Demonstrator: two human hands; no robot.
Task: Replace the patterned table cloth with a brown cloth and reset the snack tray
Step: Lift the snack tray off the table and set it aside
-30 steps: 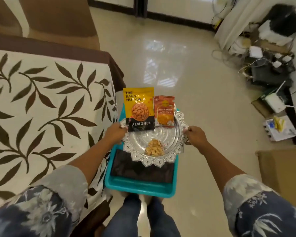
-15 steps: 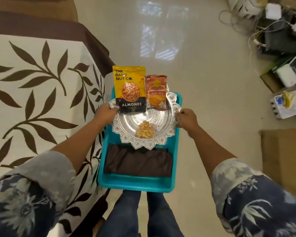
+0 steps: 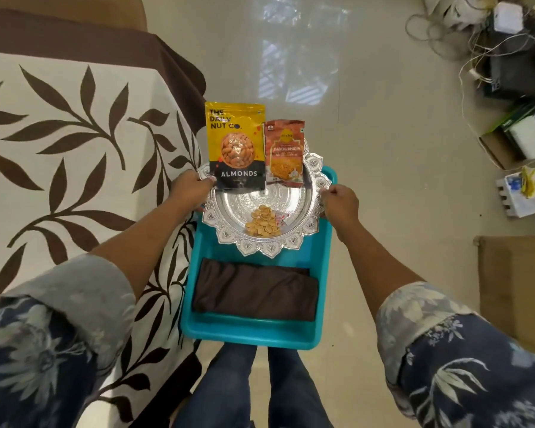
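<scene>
From my feed, the tabletop under its table cloth (image 3: 74, 149) filled the left side. Just right of it sat the bin (image 3: 254, 333), beyond the legs (image 3: 260, 390). The folded cloth (image 3: 255, 293) lay in the bin's near half. The snack tray (image 3: 272, 248) was over the far half, with the left grip (image 3: 192, 193) on its left rim and the right grip (image 3: 342, 202) on its right rim. On the tray's far side stood the almond packet (image 3: 237, 146), with the bhujia packet (image 3: 284, 152) touching it on the right. The loose nuts (image 3: 263, 225) lay near the tray's middle. Cables and boxes (image 3: 507, 72) littered the floor (image 3: 383, 149) far right.
</scene>
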